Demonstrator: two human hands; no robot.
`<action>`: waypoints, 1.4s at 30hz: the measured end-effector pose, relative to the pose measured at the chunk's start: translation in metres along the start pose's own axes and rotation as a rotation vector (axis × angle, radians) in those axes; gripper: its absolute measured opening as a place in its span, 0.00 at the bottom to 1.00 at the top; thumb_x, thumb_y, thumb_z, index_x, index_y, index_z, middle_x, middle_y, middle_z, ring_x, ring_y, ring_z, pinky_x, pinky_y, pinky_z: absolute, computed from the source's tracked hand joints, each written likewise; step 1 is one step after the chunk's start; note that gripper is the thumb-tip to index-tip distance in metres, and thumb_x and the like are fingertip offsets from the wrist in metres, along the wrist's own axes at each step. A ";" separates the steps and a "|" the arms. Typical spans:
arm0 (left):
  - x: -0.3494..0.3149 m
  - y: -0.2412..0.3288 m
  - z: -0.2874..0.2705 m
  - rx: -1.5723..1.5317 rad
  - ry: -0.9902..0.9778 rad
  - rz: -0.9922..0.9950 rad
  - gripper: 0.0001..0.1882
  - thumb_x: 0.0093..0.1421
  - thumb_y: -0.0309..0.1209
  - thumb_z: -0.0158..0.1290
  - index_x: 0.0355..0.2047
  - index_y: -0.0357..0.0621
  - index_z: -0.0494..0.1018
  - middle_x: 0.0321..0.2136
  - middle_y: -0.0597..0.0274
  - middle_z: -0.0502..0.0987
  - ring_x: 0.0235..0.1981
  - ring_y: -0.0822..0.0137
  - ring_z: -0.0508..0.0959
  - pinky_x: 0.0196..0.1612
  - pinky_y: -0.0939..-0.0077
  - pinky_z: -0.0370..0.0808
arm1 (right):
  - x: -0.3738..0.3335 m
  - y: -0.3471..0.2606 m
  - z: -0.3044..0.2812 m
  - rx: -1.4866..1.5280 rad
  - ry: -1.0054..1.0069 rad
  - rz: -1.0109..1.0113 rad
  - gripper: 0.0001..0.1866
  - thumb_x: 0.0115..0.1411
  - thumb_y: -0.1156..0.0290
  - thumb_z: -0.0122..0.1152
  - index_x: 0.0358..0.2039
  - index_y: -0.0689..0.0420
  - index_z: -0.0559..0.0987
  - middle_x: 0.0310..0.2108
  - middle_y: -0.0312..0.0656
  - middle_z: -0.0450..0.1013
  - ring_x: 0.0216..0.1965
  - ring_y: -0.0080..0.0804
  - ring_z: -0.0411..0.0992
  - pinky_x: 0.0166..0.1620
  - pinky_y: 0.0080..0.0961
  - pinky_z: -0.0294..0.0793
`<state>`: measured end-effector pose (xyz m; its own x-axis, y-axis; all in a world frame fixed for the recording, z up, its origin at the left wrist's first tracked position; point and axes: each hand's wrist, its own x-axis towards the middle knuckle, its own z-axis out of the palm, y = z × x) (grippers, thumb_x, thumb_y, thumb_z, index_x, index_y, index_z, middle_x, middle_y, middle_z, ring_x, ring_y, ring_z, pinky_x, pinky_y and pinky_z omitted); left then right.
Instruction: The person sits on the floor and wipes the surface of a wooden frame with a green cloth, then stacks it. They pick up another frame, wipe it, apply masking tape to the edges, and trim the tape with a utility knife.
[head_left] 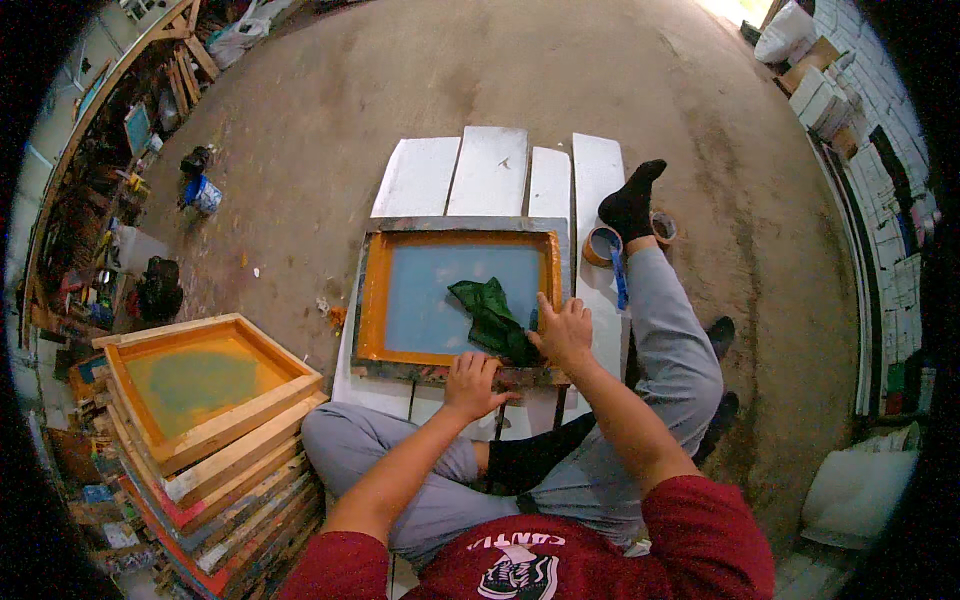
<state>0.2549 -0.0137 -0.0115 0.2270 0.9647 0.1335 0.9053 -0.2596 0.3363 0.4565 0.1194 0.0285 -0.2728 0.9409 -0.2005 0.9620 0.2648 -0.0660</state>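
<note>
A screen printing frame (365, 290) lies flat before me, its pale blue mesh bordered by orange-stained inner edges and a worn grey outer rim. On the lower right of the mesh sits a crumpled dark green cloth (490, 312). The fingers of my left hand (473, 385) curl over the near rim, just below the cloth, with the thumb out to the right. Gripping the right rim is my right hand (563, 335); its index finger and thumb reach the inner edge, close beside the cloth. The undersides of both hands are hidden.
White planks (490, 170) lie under the frame. At left rises a stack of wooden frames (215, 440), the top one orange inside. Tape rolls (602, 247) with a blue strip stand by my outstretched leg (665, 310). A blue-and-white container (205, 195) lies on the floor farther left.
</note>
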 end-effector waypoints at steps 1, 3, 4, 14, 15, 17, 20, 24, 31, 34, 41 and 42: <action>-0.005 -0.003 -0.002 0.030 -0.029 0.022 0.39 0.49 0.63 0.67 0.49 0.43 0.77 0.47 0.54 0.75 0.52 0.52 0.72 0.56 0.54 0.69 | 0.000 -0.006 0.012 -0.043 0.007 -0.019 0.46 0.56 0.40 0.70 0.73 0.41 0.66 0.65 0.58 0.69 0.66 0.60 0.65 0.61 0.53 0.66; -0.009 -0.007 0.002 0.050 -0.045 0.023 0.39 0.48 0.62 0.68 0.49 0.43 0.77 0.47 0.54 0.75 0.51 0.52 0.72 0.56 0.54 0.69 | -0.002 -0.011 0.036 -0.065 0.266 -0.155 0.44 0.57 0.42 0.69 0.72 0.40 0.68 0.70 0.54 0.63 0.66 0.60 0.64 0.62 0.56 0.65; -0.014 -0.013 0.012 0.040 -0.039 -0.010 0.39 0.48 0.61 0.69 0.49 0.43 0.77 0.48 0.54 0.74 0.51 0.51 0.72 0.56 0.54 0.70 | -0.001 -0.022 0.044 -0.013 0.313 -0.237 0.43 0.57 0.45 0.69 0.72 0.40 0.68 0.70 0.54 0.63 0.66 0.60 0.64 0.62 0.55 0.66; -0.007 0.003 0.045 0.161 0.008 0.036 0.39 0.49 0.62 0.67 0.49 0.43 0.77 0.47 0.53 0.74 0.52 0.49 0.72 0.56 0.53 0.70 | 0.024 -0.010 0.048 0.304 0.181 -0.389 0.12 0.55 0.77 0.60 0.40 0.53 0.77 0.41 0.49 0.76 0.42 0.55 0.78 0.42 0.49 0.80; -0.006 0.003 0.046 0.134 -0.020 0.015 0.39 0.50 0.62 0.66 0.49 0.44 0.77 0.47 0.53 0.74 0.52 0.49 0.72 0.56 0.54 0.70 | 0.022 0.002 0.040 0.359 0.293 -0.314 0.10 0.55 0.77 0.60 0.39 0.53 0.77 0.40 0.50 0.76 0.41 0.57 0.78 0.42 0.50 0.80; -0.009 0.005 0.034 0.109 -0.082 -0.074 0.38 0.51 0.63 0.65 0.49 0.44 0.77 0.45 0.54 0.75 0.52 0.50 0.73 0.56 0.55 0.70 | 0.021 0.036 0.011 0.231 0.391 -0.107 0.05 0.57 0.78 0.59 0.35 0.56 0.76 0.37 0.54 0.77 0.36 0.57 0.79 0.40 0.49 0.81; -0.008 0.000 0.037 0.061 0.013 0.004 0.38 0.53 0.65 0.62 0.48 0.43 0.77 0.43 0.56 0.76 0.51 0.52 0.74 0.56 0.56 0.70 | -0.002 0.088 -0.026 0.195 0.244 0.195 0.08 0.63 0.76 0.57 0.44 0.59 0.74 0.47 0.54 0.74 0.43 0.57 0.80 0.43 0.49 0.82; -0.002 0.003 0.028 0.079 0.138 0.088 0.35 0.54 0.66 0.61 0.42 0.46 0.77 0.41 0.59 0.76 0.47 0.57 0.75 0.52 0.59 0.70 | -0.026 0.121 0.012 0.122 -0.138 0.341 0.23 0.63 0.69 0.62 0.58 0.55 0.74 0.53 0.58 0.72 0.51 0.62 0.78 0.51 0.53 0.80; 0.011 0.011 -0.080 0.073 0.288 0.101 0.35 0.54 0.71 0.58 0.29 0.49 0.79 0.28 0.61 0.78 0.33 0.56 0.79 0.41 0.59 0.73 | -0.008 0.115 -0.023 0.500 0.174 0.061 0.36 0.57 0.63 0.74 0.65 0.54 0.72 0.49 0.48 0.78 0.53 0.41 0.77 0.54 0.40 0.78; 0.028 0.000 -0.143 0.026 0.431 0.107 0.36 0.53 0.72 0.59 0.23 0.49 0.79 0.21 0.59 0.77 0.26 0.53 0.80 0.31 0.57 0.73 | 0.022 0.119 -0.020 0.856 0.261 -0.034 0.40 0.58 0.62 0.77 0.68 0.55 0.69 0.49 0.45 0.78 0.49 0.32 0.76 0.51 0.31 0.78; 0.067 -0.080 -0.260 -0.716 0.636 0.070 0.39 0.64 0.69 0.50 0.28 0.40 0.84 0.25 0.58 0.83 0.26 0.58 0.82 0.31 0.62 0.76 | 0.056 0.073 -0.092 1.433 0.322 -0.158 0.53 0.56 0.66 0.81 0.75 0.53 0.57 0.65 0.53 0.67 0.48 0.35 0.76 0.48 0.31 0.80; 0.066 -0.103 -0.270 -0.850 0.586 0.032 0.39 0.67 0.68 0.48 0.30 0.40 0.84 0.27 0.60 0.84 0.29 0.60 0.83 0.34 0.65 0.77 | 0.052 0.062 -0.111 1.454 0.330 -0.176 0.52 0.57 0.67 0.80 0.75 0.53 0.57 0.66 0.53 0.67 0.47 0.34 0.77 0.47 0.30 0.80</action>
<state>0.0801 0.0650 0.2145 -0.1701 0.8426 0.5110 0.2974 -0.4505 0.8418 0.5033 0.2082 0.1220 -0.1763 0.9766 0.1234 0.0160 0.1282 -0.9916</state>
